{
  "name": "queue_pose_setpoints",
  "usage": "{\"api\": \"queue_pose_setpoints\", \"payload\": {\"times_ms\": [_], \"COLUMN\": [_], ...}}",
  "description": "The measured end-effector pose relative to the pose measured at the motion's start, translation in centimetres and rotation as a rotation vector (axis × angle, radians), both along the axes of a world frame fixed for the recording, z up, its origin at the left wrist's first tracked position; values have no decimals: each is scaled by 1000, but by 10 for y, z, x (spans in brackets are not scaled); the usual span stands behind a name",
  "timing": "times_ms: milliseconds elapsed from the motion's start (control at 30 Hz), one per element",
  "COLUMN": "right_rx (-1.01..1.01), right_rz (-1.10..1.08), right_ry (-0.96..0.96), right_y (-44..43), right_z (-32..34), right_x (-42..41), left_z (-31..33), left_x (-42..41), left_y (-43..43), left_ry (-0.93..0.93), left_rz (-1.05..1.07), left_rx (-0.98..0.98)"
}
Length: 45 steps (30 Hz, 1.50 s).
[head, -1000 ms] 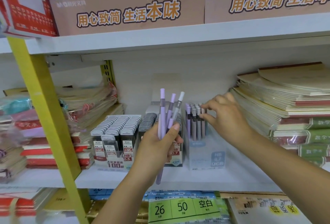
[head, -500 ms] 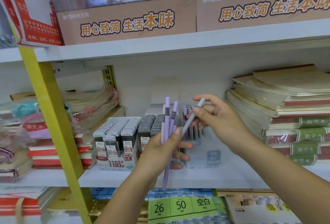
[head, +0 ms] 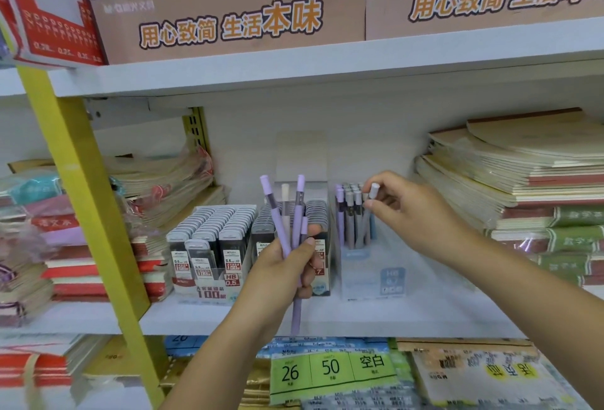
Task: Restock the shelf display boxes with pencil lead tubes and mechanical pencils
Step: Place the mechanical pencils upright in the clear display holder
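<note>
Left hand (head: 277,275): gripping a bundle of purple mechanical pencils (head: 295,213), fingers curled round them, tips fanning upward, near the shelf (head: 425,315) front.
Right hand (head: 415,213): pinching the top of a grey pencil (head: 363,229) between thumb and fingertips.
Grey pencil: leaning slightly, lower end sitting in the clear display box (head: 372,279) among upright pencils.
Lead tubes (head: 212,229): filling the boxes just left of the clear display box.
Notebooks (head: 523,180): lying stacked at the right.
</note>
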State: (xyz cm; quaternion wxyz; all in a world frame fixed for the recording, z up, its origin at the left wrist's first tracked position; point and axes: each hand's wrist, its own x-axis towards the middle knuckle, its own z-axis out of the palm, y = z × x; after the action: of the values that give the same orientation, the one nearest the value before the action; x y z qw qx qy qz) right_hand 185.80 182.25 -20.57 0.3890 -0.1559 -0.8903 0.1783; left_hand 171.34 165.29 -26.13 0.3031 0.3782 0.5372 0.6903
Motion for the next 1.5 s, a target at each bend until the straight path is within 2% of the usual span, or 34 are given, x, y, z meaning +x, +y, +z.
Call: {"api": "queue_pose_setpoints", "payload": {"times_ms": [233, 333, 833, 1167, 1300, 1367, 1433, 1500], "right_rx": [81, 54, 67, 70, 256, 303, 229, -6], "right_rz": [-10, -11, -31, -38, -110, -156, -147, -42], "right_ry": [-58, -64, 71, -9, -115, -106, 5, 153], "right_y": [0, 3, 1, 6, 4, 3, -2, -13], "right_z": [0, 1, -5, -8, -9, -6, -2, 4], "right_x": [-2, -3, -18, -14, -16, -17, -14, -11], "left_z": [0, 0, 1, 2, 2, 2, 3, 5], "left_x": [-2, -2, 1, 2, 4, 4, 4, 5], "left_y": [-2, -2, -2, 0, 2, 1, 0, 0], "left_ry": [5, 11, 45, 70, 56, 54, 61, 75], "left_rz": [-14, -12, 11, 22, 13, 9, 8, -3], "left_rx": [-8, -9, -50, -52, -58, -60, -62, -59]}}
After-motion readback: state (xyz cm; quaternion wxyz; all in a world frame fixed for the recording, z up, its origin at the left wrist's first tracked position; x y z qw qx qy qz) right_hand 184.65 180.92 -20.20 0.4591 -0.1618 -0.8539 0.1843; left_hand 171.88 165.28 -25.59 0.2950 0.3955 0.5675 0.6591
